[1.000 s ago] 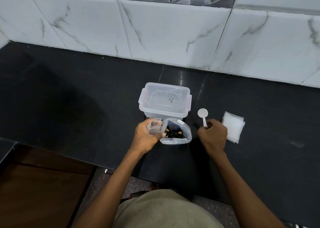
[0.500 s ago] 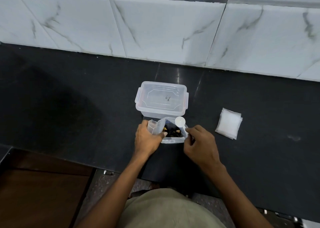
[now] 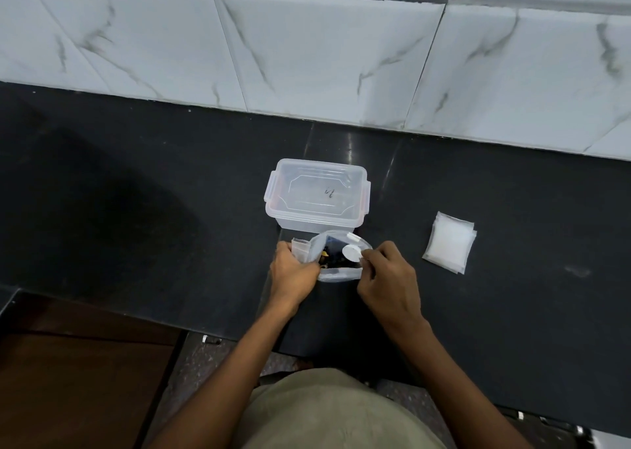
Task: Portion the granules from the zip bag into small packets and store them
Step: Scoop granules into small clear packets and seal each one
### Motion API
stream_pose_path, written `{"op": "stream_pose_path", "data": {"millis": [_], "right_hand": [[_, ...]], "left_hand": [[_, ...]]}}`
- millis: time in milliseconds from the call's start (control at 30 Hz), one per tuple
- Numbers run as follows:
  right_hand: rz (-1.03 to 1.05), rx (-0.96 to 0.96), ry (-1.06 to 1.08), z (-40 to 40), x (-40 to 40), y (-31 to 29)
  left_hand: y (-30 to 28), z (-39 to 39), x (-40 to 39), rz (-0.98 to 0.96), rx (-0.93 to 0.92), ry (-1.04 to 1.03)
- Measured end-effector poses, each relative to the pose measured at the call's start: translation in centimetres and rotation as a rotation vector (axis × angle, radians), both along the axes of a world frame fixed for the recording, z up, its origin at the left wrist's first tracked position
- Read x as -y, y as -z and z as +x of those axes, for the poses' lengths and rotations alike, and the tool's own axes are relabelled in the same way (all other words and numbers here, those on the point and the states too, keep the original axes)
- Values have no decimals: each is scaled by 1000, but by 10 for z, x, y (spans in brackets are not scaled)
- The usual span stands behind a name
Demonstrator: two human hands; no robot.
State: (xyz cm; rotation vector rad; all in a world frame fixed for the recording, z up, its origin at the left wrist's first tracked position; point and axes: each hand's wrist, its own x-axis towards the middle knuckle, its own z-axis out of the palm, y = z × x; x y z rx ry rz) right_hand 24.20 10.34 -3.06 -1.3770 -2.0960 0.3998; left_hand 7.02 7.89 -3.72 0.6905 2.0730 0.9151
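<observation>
The zip bag [image 3: 336,273] sits on the counter [image 3: 136,192] between the two hands, its mouth spread wide and dark granules [image 3: 329,259] showing inside. It is thin, soft film, likely light and slippery, so it will slump and close unless its rim is kept taut; the best hold looks to be the stiffer zip strip at the mouth, not the limp wall. The left hand [image 3: 295,273] grips that rim on its side together with a small packet [image 3: 300,249], fingers curled round both. The packet is also flimsy and probably needs its lips pinched apart to take a scoop. The right hand [image 3: 387,278] pinches the handle of a white spoon [image 3: 351,253], whose bowl hangs just inside the bag's mouth, above the granules. The spoon is rigid and light, and the loose granules would spill easily if it tips. Just beyond the hands stands a clear lidded box [image 3: 317,192], closed. Well off to the right hand's outer side lies a stack of packets [image 3: 449,242].
</observation>
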Motion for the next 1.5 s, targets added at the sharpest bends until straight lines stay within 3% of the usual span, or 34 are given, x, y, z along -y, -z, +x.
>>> {"op": "stream_pose_path", "data": {"millis": [200, 367, 533, 767, 933, 1133, 1300, 1500], "right_hand": [[-127, 7, 35, -11, -5, 10], [-212, 6, 99, -11, -8, 14], [-257, 12, 118, -10, -8, 11], [-283, 20, 111, -13, -8, 10], [-168, 74, 17, -13, -4, 8], [-105, 129, 8, -6, -2, 7], [-157, -14, 71, -12, -3, 8], [-210, -29, 131, -20, -1, 10]], "left_hand": [[-2, 6, -1, 72, 186, -20], [-3, 6, -3, 152, 500, -102], [3, 9, -4, 197, 565, -98], [-2, 8, -4, 78, 563, -111], [0, 6, -3, -56, 621, -111], [3, 10, -3, 8, 602, -126], [4, 10, -2, 83, 457, -48], [4, 13, 1, 59, 504, -36]]}}
